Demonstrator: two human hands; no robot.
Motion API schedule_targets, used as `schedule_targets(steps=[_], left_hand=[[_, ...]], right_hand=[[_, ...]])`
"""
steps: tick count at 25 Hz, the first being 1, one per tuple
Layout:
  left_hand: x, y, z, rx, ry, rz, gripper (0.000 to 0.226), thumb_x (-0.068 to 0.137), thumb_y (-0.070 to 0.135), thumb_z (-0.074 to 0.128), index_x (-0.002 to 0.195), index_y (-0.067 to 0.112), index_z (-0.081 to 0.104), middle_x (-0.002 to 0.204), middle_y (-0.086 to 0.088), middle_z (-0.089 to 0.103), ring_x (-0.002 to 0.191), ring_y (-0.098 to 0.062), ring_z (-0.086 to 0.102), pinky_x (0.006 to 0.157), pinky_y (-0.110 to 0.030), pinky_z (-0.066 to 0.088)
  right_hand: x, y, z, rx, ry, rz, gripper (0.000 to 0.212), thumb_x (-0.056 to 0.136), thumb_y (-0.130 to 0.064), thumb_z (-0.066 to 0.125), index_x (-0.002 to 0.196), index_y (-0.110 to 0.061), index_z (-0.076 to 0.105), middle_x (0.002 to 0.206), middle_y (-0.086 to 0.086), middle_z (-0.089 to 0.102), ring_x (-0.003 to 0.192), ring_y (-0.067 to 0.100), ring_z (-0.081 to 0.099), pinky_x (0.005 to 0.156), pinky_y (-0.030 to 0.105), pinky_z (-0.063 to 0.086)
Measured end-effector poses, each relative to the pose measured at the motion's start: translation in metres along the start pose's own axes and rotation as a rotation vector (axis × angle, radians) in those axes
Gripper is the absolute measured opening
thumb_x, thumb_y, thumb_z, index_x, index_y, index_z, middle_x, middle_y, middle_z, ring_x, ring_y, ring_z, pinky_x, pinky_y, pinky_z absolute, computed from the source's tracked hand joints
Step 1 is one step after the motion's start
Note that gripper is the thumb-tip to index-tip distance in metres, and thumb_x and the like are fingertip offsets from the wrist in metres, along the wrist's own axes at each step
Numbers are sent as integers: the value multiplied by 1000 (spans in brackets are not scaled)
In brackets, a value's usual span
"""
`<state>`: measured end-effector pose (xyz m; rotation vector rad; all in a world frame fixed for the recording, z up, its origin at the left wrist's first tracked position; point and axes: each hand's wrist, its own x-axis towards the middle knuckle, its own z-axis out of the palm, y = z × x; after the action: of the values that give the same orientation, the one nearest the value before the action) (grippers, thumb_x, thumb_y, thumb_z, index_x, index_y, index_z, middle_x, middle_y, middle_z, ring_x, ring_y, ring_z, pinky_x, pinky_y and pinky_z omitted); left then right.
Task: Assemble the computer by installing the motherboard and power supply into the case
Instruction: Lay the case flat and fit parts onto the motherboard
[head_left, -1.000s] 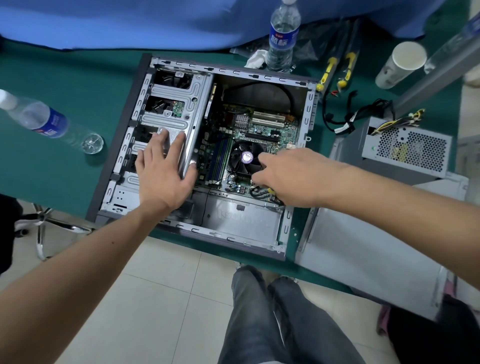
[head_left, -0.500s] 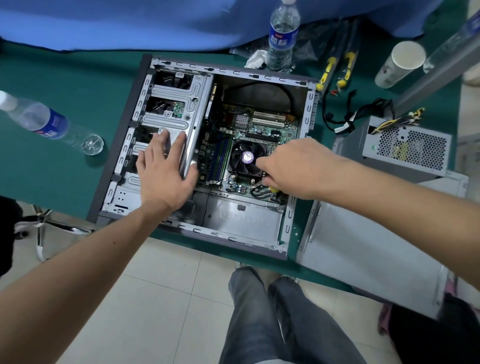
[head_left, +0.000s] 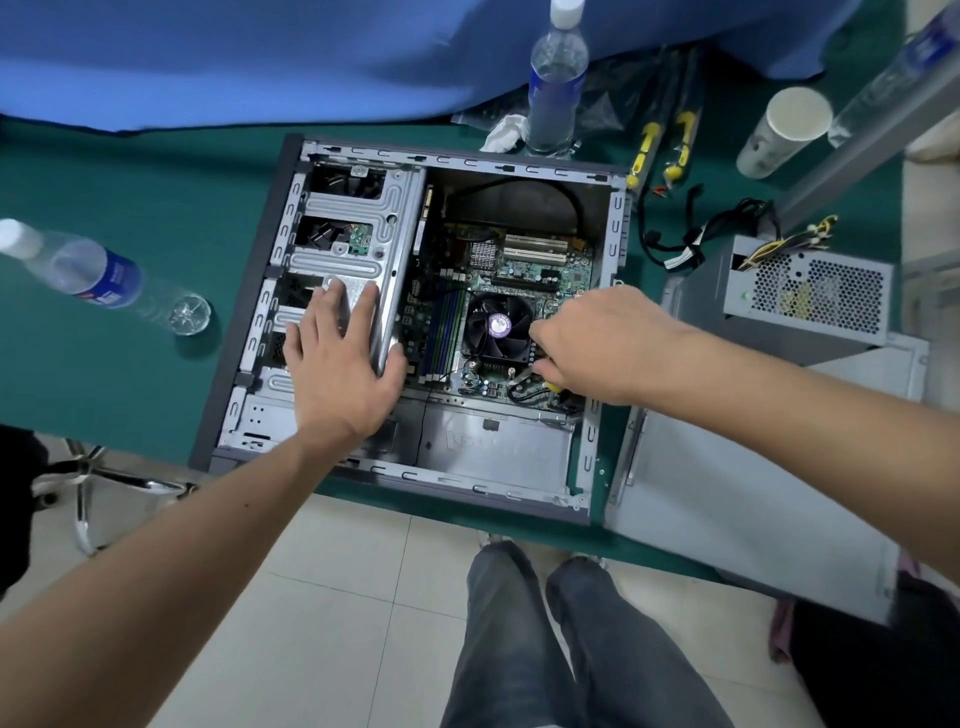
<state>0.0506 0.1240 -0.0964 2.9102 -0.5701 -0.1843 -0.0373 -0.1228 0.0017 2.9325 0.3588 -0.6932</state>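
We are pressing our flat left hand (head_left: 340, 371) on the case (head_left: 602, 322), center frame, while our right hand (head_left: 597, 345) is gripping a yellow-handled tool (head_left: 555, 386) over the motherboard (head_left: 524, 270). It is risking slipping and gouging it. The supply (head_left: 810, 291) is sitting outside, right.

Even, soft overhead light fills the room, bright enough to read the motherboard (head_left: 524, 275) clearly; shadows stay faint, only a dim pool inside the upper part of the case (head_left: 618, 208). The wide lens bends straight edges near the borders; the lying water bottle (head_left: 98, 275) at the left and the paper cup (head_left: 784, 130) look smeared and soft; both forearms blur slightly.
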Motion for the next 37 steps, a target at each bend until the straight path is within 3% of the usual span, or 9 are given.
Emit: schedule_targets(steps=[3, 5, 7, 12, 18, 21, 28, 34, 37], left_hand=[[0, 1, 1, -6, -4, 0, 70, 88, 50, 40, 153, 27, 29, 160, -12, 22, 149, -30, 14, 117, -56, 16], [0, 2, 1, -14, 0, 0, 70, 88, 50, 40, 153, 27, 30, 159, -12, 23, 149, -30, 14, 117, -56, 15], [0, 1, 2, -10, 2, -1, 71, 87, 52, 39, 153, 27, 29, 160, -12, 23, 149, -29, 14, 118, -56, 15], [3, -2, 4, -1, 2, 7, 73, 86, 55, 35, 153, 27, 28, 160, -12, 23, 148, -29, 14, 117, -57, 15], [3, -1, 4, 7, -22, 15, 74, 86, 55, 34, 154, 27, 25, 161, -12, 19, 149, -29, 10, 118, -57, 12], [4, -3, 2, 4, -22, 7, 75, 86, 55, 34, 155, 27, 23, 162, -12, 18, 150, -29, 9, 118, -57, 11], [4, -3, 2, 2, -25, 19, 75, 86, 54, 34, 155, 27, 23, 162, -12, 18, 150, -29, 8, 119, -57, 10], [5, -4, 1, -9, -28, 11, 73, 86, 53, 37, 154, 26, 27, 161, -12, 20, 150, -29, 10, 118, -56, 11], [1, -7, -1, -6, -28, 0, 74, 86, 53, 38, 154, 26, 28, 161, -12, 20, 149, -30, 10, 118, -57, 11]], right_hand=[[-3, -2, 7, 84, -73, 12, 39, 104, -46, 35, 115, -12, 51, 90, 5, 51, 65, 22, 50, 53, 33, 42], [-1, 2, 7, 143, -113, -33, 30, 101, -33, 47, 125, -14, 44, 107, 10, 46, 70, 23, 52, 50, 32, 39], [-1, 3, 8, 110, -81, -52, 21, 98, -22, 53, 116, -12, 51, 97, 7, 49, 71, 22, 53, 51, 30, 39], [-5, -7, 11, 93, 15, -15, 30, 99, -38, 51, 100, -9, 58, 84, 4, 61, 73, 23, 61, 58, 30, 46], [-8, -14, 16, 182, 40, 139, 37, 102, -49, 37, 103, -13, 48, 72, -2, 39, 62, 21, 47, 51, 31, 38], [-2, -14, 15, 225, -31, 117, 19, 98, -27, 48, 109, -13, 43, 84, 2, 45, 61, 17, 48, 45, 28, 33], [-6, -30, 20, 50, 61, 194, 30, 100, -39, 43, 92, -12, 54, 56, -5, 37, 46, 12, 36, 41, 28, 25], [-19, 2, -2, 357, 248, 346, 33, 96, -50, 47, 86, -19, 55, 57, -8, 50, 49, 7, 48, 46, 22, 36], [-35, 32, -1, 856, 331, 587, 25, 87, -47, 61, 81, -23, 59, 64, -2, 65, 51, 14, 56, 53, 29, 47]])
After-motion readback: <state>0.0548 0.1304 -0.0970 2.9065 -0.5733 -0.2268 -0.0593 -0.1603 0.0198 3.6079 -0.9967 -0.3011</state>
